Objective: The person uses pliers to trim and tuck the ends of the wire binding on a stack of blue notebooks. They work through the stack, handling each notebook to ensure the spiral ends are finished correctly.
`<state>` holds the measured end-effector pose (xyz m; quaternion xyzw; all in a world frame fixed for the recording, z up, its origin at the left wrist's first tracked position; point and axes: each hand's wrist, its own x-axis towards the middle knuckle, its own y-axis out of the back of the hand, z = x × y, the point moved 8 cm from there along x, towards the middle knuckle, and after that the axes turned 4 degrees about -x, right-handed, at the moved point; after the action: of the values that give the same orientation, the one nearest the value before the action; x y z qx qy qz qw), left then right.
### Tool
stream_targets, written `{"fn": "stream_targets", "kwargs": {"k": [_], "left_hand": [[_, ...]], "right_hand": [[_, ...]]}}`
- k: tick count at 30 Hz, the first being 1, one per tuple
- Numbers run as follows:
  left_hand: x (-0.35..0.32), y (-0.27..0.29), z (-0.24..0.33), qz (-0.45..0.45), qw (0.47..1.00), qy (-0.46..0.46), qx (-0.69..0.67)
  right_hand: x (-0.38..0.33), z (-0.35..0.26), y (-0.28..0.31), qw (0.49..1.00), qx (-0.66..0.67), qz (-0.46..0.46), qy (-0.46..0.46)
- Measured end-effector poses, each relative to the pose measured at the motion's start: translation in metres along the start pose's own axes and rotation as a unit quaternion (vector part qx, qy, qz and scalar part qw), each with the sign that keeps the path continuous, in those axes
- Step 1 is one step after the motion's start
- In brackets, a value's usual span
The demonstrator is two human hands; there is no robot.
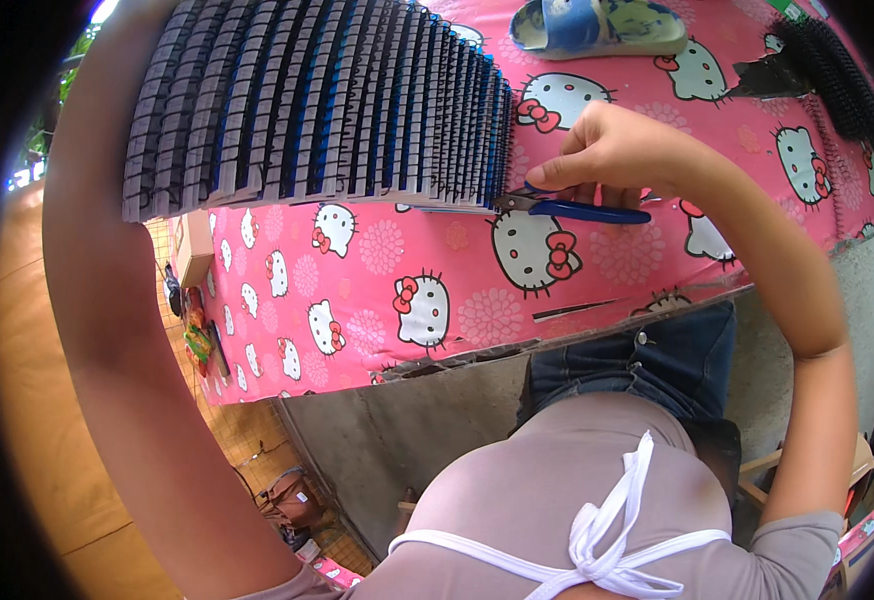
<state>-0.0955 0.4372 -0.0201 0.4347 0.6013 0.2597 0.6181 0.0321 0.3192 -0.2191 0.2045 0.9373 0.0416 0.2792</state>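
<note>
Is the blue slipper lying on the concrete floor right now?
No, the blue slipper lies on the pink cartoon-cat tablecloth at the far edge, beyond the right hand holding the blue-handled scissors.

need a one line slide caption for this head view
Right hand works blue-handled scissors at the edge of a long row of dark stacked strips on a pink cartoon-cat tablecloth.

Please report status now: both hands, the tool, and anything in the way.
Right hand grips blue-handled scissors at the stacked dark strips. Left hand out of view. Nothing blocks the blades.
</note>
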Motion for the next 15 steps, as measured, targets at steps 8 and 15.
{"fn": "stream_targets", "kwargs": {"k": [8, 15], "left_hand": [[-0.002, 0.000, 0.000, 0.002, 1.000, 0.002, 0.001], [-0.003, 0.006, 0.006, 0.002, 1.000, 0.004, 0.010]], "right_hand": [[-0.040, -0.028, -0.018, 0.779, -0.403, 0.302, 0.373], [-0.035, -0.022, -0.022, 0.770, -0.389, 0.320, 0.391]]}}
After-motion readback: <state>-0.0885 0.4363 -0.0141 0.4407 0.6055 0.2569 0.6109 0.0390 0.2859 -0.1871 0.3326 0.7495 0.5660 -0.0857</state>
